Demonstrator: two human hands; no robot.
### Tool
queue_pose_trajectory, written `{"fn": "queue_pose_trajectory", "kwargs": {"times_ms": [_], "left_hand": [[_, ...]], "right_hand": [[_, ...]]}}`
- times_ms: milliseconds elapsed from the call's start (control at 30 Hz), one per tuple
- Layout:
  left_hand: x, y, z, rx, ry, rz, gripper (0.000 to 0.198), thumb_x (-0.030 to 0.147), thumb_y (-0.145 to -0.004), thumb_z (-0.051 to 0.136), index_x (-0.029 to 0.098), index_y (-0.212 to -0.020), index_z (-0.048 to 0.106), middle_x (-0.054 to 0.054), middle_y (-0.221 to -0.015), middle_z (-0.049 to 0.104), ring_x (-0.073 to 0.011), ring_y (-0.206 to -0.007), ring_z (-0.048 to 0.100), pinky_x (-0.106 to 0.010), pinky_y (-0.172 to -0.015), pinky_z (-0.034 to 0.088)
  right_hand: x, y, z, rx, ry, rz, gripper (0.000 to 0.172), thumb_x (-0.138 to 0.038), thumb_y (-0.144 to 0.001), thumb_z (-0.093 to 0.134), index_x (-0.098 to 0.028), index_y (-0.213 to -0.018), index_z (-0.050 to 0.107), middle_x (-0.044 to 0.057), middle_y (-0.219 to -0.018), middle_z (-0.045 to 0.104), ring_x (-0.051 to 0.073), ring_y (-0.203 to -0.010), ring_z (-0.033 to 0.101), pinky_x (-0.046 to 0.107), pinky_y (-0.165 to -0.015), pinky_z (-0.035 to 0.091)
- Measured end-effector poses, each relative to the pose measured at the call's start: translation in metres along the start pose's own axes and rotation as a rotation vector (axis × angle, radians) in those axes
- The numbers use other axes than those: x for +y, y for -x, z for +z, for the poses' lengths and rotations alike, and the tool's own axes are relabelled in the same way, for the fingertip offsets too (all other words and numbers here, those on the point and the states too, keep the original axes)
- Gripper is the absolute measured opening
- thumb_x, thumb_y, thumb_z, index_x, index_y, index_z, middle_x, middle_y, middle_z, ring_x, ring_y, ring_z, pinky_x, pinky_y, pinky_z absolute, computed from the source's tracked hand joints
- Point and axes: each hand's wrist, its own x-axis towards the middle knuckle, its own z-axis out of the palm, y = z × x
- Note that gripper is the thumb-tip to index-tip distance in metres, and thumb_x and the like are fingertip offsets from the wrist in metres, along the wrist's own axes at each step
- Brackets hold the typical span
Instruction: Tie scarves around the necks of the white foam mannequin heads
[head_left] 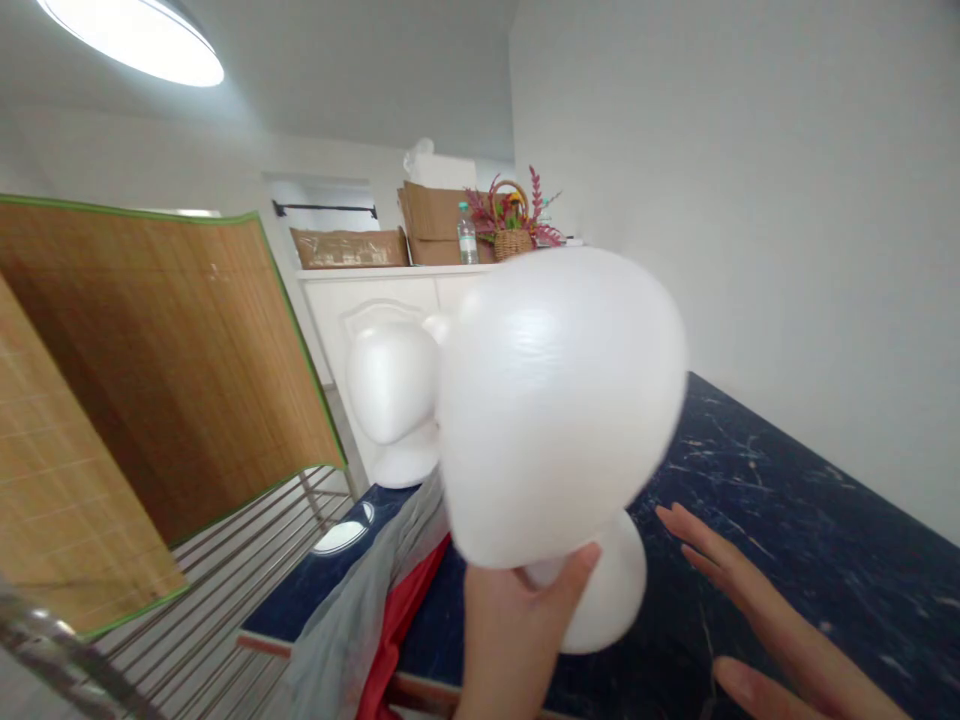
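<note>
A white foam mannequin head (562,400) fills the middle of the view, with its smooth, featureless side towards me. My left hand (517,625) is closed around its neck, the thumb on the right side. The round base of the head (607,600) shows below, close over the dark table. To the right, my right hand (757,620) is apart from the head, palm side in, fingers stretched out and holding nothing. A second white mannequin head (394,385) stands upright further back on the table, and part of another white shape shows behind the held one.
The dark blue marbled table (750,480) meets a white wall. Grey and red cloths (409,610) hang over its front edge. A metal rack (225,580) with a bamboo mat (172,370) stands left. On the rear cabinet are cardboard boxes (349,248), a bottle (466,235) and a flower basket (514,243).
</note>
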Motion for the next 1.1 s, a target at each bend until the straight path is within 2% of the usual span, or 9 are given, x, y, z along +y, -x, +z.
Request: {"fn": "queue_pose_trajectory", "kwargs": {"times_ms": [33,100,200,333,433,633,833,967,1100], "left_hand": [[0.001,0.004,0.020,-0.087,-0.035,0.041,0.078,0.056,-0.073,0.074,0.024,-0.139,0.049,-0.013,-0.137,0.058,-0.0358,-0.131,0.049,-0.057,-0.116,0.035],[0.004,0.011,0.047,-0.169,-0.131,0.155,0.086,0.056,-0.076,0.070,0.025,-0.148,0.036,-0.014,-0.148,0.045,-0.0370,-0.138,0.039,-0.058,-0.117,0.031],[0.010,0.012,0.061,-0.252,-0.181,0.318,0.098,0.050,-0.078,0.068,0.025,-0.154,0.012,-0.012,-0.159,0.028,-0.0350,-0.145,0.027,-0.056,-0.120,0.027],[0.017,-0.004,0.055,-0.489,-0.111,0.369,0.107,0.037,-0.078,0.071,0.027,-0.156,-0.001,-0.009,-0.163,0.018,-0.0330,-0.149,0.020,-0.053,-0.123,0.023],[0.016,-0.017,0.049,-0.586,-0.059,0.365,0.115,0.032,-0.074,0.073,0.023,-0.157,-0.007,-0.012,-0.164,0.012,-0.0340,-0.150,0.015,-0.055,-0.124,0.020],[0.001,-0.017,0.040,-0.758,0.037,0.355,0.119,0.033,-0.073,0.078,0.025,-0.157,-0.007,-0.013,-0.165,0.008,-0.0388,-0.151,0.008,-0.060,-0.122,0.018],[-0.010,-0.016,0.035,-0.819,0.127,0.269,0.116,0.035,-0.078,0.076,0.027,-0.156,-0.010,-0.013,-0.165,0.007,-0.0332,-0.152,0.009,-0.057,-0.123,0.013],[-0.015,-0.024,0.032,-0.881,0.187,0.173,0.111,0.037,-0.081,0.074,0.030,-0.156,-0.007,-0.011,-0.165,0.011,-0.0294,-0.151,0.014,-0.057,-0.122,0.014],[-0.013,-0.040,0.019,-0.866,0.032,0.222,0.101,0.032,-0.080,0.073,0.031,-0.157,0.007,-0.009,-0.164,0.014,-0.0303,-0.151,0.016,-0.057,-0.122,0.018]], "right_hand": [[0.000,0.002,0.005,-0.039,-0.066,0.030,0.073,-0.053,-0.090,0.056,-0.037,-0.155,0.026,0.001,-0.158,0.031,0.030,-0.141,0.036,0.044,-0.109,0.040],[0.007,-0.002,0.008,-0.002,-0.159,0.094,0.077,-0.054,-0.091,0.054,-0.034,-0.157,0.019,0.002,-0.160,0.026,0.030,-0.144,0.028,0.048,-0.111,0.034],[0.023,-0.016,-0.003,0.096,-0.215,0.130,0.079,-0.055,-0.089,0.059,-0.031,-0.156,0.024,0.005,-0.159,0.029,0.032,-0.144,0.028,0.050,-0.114,0.028],[0.032,-0.038,-0.021,0.084,-0.222,0.097,0.080,-0.051,-0.086,0.065,-0.030,-0.154,0.029,0.007,-0.156,0.037,0.034,-0.140,0.038,0.048,-0.114,0.033],[0.036,-0.049,-0.023,0.063,-0.172,0.086,0.083,-0.052,-0.086,0.065,-0.031,-0.156,0.024,0.008,-0.154,0.040,0.034,-0.137,0.043,0.048,-0.111,0.040],[0.055,-0.050,-0.012,0.043,-0.054,0.122,0.083,-0.057,-0.086,0.062,-0.028,-0.155,0.026,0.007,-0.156,0.036,0.036,-0.142,0.032,0.052,-0.116,0.027],[0.050,-0.047,-0.004,0.012,-0.082,0.137,0.087,-0.057,-0.088,0.059,-0.027,-0.158,0.016,0.007,-0.160,0.026,0.035,-0.146,0.021,0.051,-0.118,0.019],[0.041,-0.049,-0.001,0.028,-0.103,0.124,0.087,-0.058,-0.089,0.057,-0.026,-0.158,0.016,0.009,-0.159,0.029,0.034,-0.145,0.027,0.051,-0.118,0.022],[0.047,-0.037,0.002,0.105,-0.014,0.113,0.084,-0.061,-0.086,0.058,-0.028,-0.156,0.024,0.008,-0.156,0.037,0.034,-0.142,0.035,0.050,-0.115,0.030]]}}
